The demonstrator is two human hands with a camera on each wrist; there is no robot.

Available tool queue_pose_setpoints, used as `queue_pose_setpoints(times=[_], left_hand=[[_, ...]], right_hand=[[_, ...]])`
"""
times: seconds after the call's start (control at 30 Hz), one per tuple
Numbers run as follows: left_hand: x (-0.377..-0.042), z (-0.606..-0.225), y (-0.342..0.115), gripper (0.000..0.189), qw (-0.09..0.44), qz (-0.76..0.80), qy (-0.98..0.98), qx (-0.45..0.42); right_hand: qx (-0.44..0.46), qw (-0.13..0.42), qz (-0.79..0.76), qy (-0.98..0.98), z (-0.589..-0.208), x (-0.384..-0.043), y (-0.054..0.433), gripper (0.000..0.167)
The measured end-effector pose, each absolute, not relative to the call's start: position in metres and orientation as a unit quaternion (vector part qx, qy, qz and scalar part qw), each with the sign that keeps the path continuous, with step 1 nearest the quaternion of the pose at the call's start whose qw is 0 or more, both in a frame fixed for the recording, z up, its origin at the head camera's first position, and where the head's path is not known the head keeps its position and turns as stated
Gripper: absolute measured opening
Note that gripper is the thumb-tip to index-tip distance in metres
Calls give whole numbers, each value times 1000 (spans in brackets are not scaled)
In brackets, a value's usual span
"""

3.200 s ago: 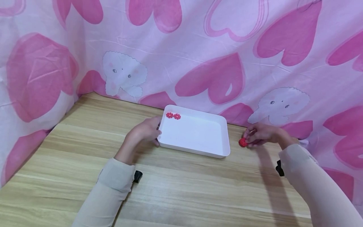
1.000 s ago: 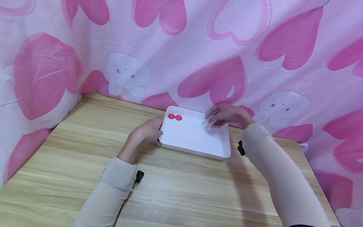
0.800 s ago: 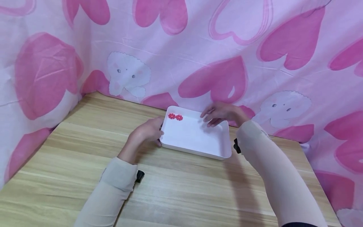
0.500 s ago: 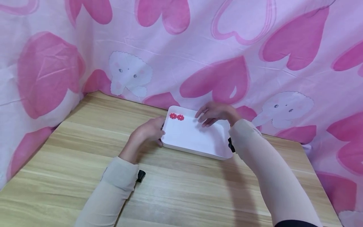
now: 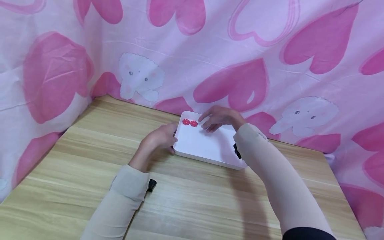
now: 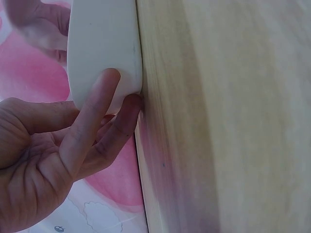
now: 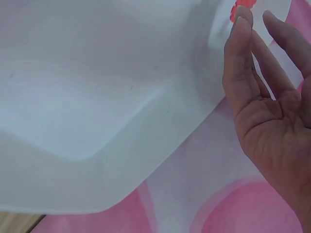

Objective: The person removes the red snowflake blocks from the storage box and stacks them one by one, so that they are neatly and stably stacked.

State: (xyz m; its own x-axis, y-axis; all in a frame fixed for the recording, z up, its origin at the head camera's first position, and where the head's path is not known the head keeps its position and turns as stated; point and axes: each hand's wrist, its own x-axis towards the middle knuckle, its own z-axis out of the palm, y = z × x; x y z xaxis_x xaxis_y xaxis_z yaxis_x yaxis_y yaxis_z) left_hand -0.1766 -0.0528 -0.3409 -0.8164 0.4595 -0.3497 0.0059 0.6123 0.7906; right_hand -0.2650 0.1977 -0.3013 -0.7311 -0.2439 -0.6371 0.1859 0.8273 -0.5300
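Observation:
My left hand grips the left end of a shallow white tray on the table, its fingers on the outer wall. In the left wrist view, that hand's fingertips press the wall near the tabletop. Two red flower-shaped discs lie side by side in the tray's far left corner. My right hand hovers over the far side of the tray, fingertips just right of the discs. In the right wrist view a red disc shows behind its fingertips; whether the hand pinches a disc I cannot tell.
The wooden table reaches forward to a pink and white heart-patterned curtain, close behind the tray. My right forearm crosses over the right part of the table and hides some of it.
My right hand has moved from a red piece on the table right of the tray to over the tray, then leftward toward the discs. The left hand keeps its grip on the tray.

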Motion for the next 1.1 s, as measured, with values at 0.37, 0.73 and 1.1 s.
queue_pose_setpoints(times=[0.37, 0.73, 1.1], left_hand=[[-172, -335, -47, 40, 279, 418, 855, 131], [-173, -334, -49, 40, 275, 407, 861, 132], [-173, -337, -49, 38, 268, 400, 865, 141]], right_hand=[[-13, 421, -270, 866, -306, -263, 184, 56], [-23, 371, -243, 896, -311, -259, 176, 37], [-38, 327, -178, 927, -321, -254, 160, 23]])
